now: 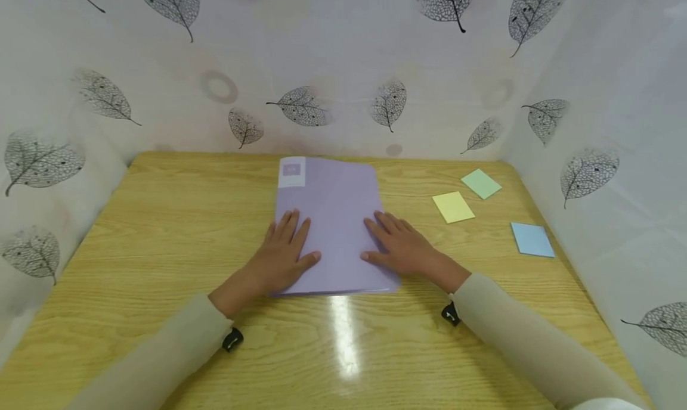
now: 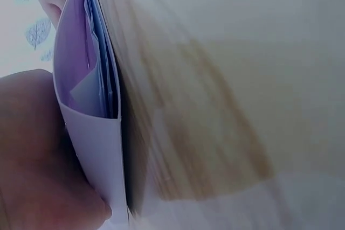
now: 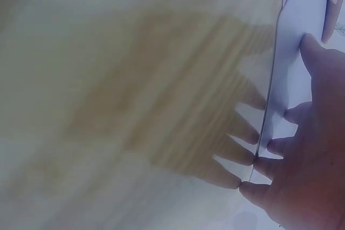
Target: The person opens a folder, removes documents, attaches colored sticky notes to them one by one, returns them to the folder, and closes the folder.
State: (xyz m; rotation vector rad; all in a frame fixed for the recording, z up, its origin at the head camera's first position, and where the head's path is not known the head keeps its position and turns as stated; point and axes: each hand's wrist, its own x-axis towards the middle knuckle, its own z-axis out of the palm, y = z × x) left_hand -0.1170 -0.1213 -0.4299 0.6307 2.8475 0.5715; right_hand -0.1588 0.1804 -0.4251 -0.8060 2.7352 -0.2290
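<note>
A closed purple folder (image 1: 340,219) with a white label (image 1: 291,171) at its upper left corner lies on the wooden table. My left hand (image 1: 281,255) rests on its left edge, fingers straight and spread. On the right edge lies my right hand (image 1: 402,246), its fingers extended too. Seen from the left wrist, the folder (image 2: 91,133) gapes at one side and shows papers (image 2: 99,79) inside. In the right wrist view the fingertips of my right hand (image 3: 318,149) reach the folder's edge.
Yellow (image 1: 453,207), green (image 1: 481,184) and blue (image 1: 532,239) sticky-note pads lie to the right of the folder on the wooden table (image 1: 177,219). A leaf-patterned curtain (image 1: 343,52) encloses the back and both sides. Each wrist carries a small black device (image 1: 233,339).
</note>
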